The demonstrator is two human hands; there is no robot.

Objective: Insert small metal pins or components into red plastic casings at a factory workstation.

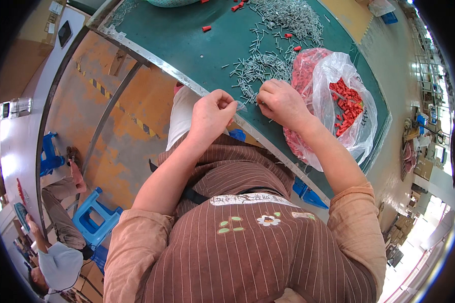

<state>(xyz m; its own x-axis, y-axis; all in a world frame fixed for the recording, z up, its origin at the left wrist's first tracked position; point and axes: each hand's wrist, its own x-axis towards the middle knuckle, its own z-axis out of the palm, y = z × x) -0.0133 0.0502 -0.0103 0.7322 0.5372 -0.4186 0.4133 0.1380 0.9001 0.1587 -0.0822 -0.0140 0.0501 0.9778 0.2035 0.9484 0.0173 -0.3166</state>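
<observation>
My left hand [215, 115] is over the table's metal edge, its fingers pinched together. A small piece of clear plastic [241, 106], perhaps a little bag, sticks out from its fingertips. My right hand [283, 102] is a short way to the right, with bent fingers closed at the near side of a pile of small grey metal screws or pins [260, 70]. Whatever its fingertips hold is hidden. Beside my right wrist stands an open clear plastic bag [333, 70] full of short red plastic plugs [346, 106].
The green tabletop [187, 30] has a metal rim. A larger heap of metal pieces [293, 20] lies farther back, with loose red plugs [206, 29] around. At the left are a blue stool [97, 214] and a seated person [60, 262] at another table.
</observation>
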